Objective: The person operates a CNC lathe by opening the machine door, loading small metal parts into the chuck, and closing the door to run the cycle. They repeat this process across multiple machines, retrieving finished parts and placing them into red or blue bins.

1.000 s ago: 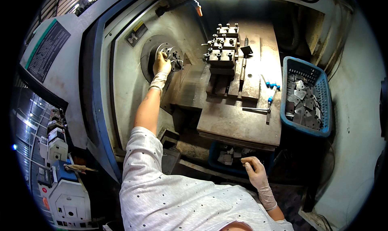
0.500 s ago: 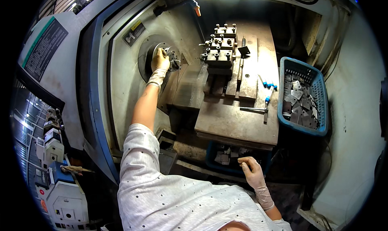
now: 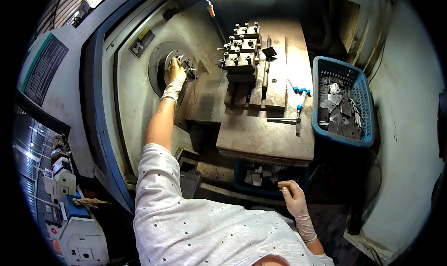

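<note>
My left hand (image 3: 174, 73), in a pale, stained glove, reaches far forward to the round metal lathe chuck (image 3: 187, 63) on the left. Its fingers are bent over the chuck's rim and face; whether a small part sits under them is hidden. Low on the right, my gloved right hand (image 3: 294, 200) hovers beside a lower blue basket (image 3: 238, 177) holding metal pieces. The fingers are loosely curled, the thumb stands apart from them, and nothing shows between. Right of the chuck stands a tool post block (image 3: 240, 63) studded with bolts.
A blue plastic basket (image 3: 344, 139) of flat metal plates stands to the right of the machine bed (image 3: 260, 138). On the bed lie a T-handled wrench (image 3: 298, 121), blue-jointed nozzle pieces (image 3: 300, 98) and a dark square plate (image 3: 269, 52). An orange-tipped coolant nozzle (image 3: 211, 10) hangs above.
The whole view has shifted, so the machine sits slightly further left and higher. My left hand stays at the chuck. The right thumb has opened slightly away from the fingers.
</note>
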`<state>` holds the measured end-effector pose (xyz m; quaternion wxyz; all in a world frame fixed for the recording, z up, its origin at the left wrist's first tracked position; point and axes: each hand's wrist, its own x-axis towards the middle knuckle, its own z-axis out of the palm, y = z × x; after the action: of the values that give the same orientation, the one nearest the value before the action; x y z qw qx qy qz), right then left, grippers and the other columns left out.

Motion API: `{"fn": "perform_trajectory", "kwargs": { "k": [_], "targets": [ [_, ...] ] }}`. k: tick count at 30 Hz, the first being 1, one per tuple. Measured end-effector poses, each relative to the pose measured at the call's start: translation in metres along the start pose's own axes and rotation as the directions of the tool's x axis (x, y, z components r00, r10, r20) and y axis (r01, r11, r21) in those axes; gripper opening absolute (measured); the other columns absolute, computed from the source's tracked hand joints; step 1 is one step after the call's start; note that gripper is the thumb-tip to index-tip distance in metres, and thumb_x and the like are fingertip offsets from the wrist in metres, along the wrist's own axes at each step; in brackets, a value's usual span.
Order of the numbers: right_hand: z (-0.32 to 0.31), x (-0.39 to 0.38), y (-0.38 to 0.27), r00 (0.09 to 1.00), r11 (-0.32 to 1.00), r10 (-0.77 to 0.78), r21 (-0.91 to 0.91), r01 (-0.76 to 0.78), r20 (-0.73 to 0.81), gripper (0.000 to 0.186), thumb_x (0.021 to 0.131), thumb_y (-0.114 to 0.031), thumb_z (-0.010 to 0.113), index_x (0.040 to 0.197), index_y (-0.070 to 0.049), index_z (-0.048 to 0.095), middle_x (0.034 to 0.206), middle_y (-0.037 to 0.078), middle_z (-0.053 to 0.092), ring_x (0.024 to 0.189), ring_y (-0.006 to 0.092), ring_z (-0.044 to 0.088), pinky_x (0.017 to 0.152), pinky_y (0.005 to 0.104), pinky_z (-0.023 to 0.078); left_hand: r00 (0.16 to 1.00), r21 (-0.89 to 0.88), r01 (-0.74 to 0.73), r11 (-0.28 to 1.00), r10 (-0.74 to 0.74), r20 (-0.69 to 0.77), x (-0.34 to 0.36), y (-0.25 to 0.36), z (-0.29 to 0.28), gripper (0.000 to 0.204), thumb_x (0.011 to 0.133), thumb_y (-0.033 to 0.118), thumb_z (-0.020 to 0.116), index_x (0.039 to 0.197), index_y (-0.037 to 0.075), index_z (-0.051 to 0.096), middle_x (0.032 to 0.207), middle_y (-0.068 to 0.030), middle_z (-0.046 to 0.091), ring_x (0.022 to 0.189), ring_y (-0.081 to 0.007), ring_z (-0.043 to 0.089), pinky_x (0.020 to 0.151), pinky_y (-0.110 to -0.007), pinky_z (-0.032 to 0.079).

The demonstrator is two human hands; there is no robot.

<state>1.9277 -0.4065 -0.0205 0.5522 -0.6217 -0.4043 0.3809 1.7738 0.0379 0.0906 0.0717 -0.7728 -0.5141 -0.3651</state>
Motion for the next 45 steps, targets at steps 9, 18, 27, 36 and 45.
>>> {"fn": "perform_trajectory", "kwargs": {
  "k": [9,18,27,36,45],
  "targets": [
    [0.001,0.011,-0.003,0.998,1.0,0.011,-0.003,-0.011,0.066,0.015,0.074,-0.009,0.043,0.083,0.002,0.049,0.078,0.008,0.048,0.07,0.0145,0.048,0.063,0.0224,0.038,0.891,0.505,0.135,0.852,-0.328,0.315,0.008,0.024,-0.022,0.081,0.063,0.029,0.049,0.119,0.009,-0.005,0.077,-0.0126,0.055,0.067,-0.0229,0.054,0.061,-0.03,0.042],
    [0.018,0.043,-0.036,0.943,0.984,-0.149,-0.046,0.17,0.297,0.014,0.072,-0.007,0.044,0.082,0.001,0.049,0.078,0.008,0.048,0.072,0.0155,0.048,0.065,0.0232,0.038,0.899,0.337,0.2,0.92,-0.309,0.311,-0.005,0.003,-0.006,0.069,0.064,0.038,0.05,0.118,0.017,0.013,0.081,-0.015,0.053,0.072,-0.0263,0.053,0.063,-0.034,0.041],
    [0.128,0.199,-0.117,0.826,0.851,-0.314,0.524,0.026,0.468,0.017,0.072,-0.01,0.042,0.085,0.001,0.048,0.078,0.006,0.05,0.072,0.0143,0.046,0.063,0.0246,0.037,0.912,0.091,0.281,0.955,-0.295,0.286,-0.01,-0.018,0.025,0.065,0.065,0.038,0.046,0.117,0.02,0.011,0.075,-0.0202,0.053,0.068,-0.0327,0.052,0.062,-0.039,0.04],
    [0.234,0.299,-0.093,0.905,0.879,0.287,0.289,-0.379,0.315,0.023,0.063,0.0,0.031,0.07,-0.004,0.053,0.067,0.007,0.052,0.061,0.0152,0.048,0.051,0.0264,0.038,0.838,-0.151,0.382,0.912,-0.273,0.472,-0.013,-0.037,0.013,0.07,0.067,0.034,0.049,0.117,0.031,0.0,0.077,-0.0251,0.05,0.07,-0.0355,0.05,0.061,-0.039,0.038],
    [0.238,0.389,-0.076,0.962,0.98,0.096,0.193,-0.047,-0.254,0.027,0.066,-0.006,0.038,0.088,-0.008,0.053,0.08,0.007,0.055,0.074,0.017,0.051,0.067,0.0236,0.038,0.843,-0.123,0.359,0.925,-0.266,0.467,-0.01,-0.024,0.017,0.069,0.068,0.034,0.048,0.116,0.031,-0.002,0.077,-0.022,0.051,0.069,-0.0333,0.051,0.062,-0.039,0.039]
  ]
}}
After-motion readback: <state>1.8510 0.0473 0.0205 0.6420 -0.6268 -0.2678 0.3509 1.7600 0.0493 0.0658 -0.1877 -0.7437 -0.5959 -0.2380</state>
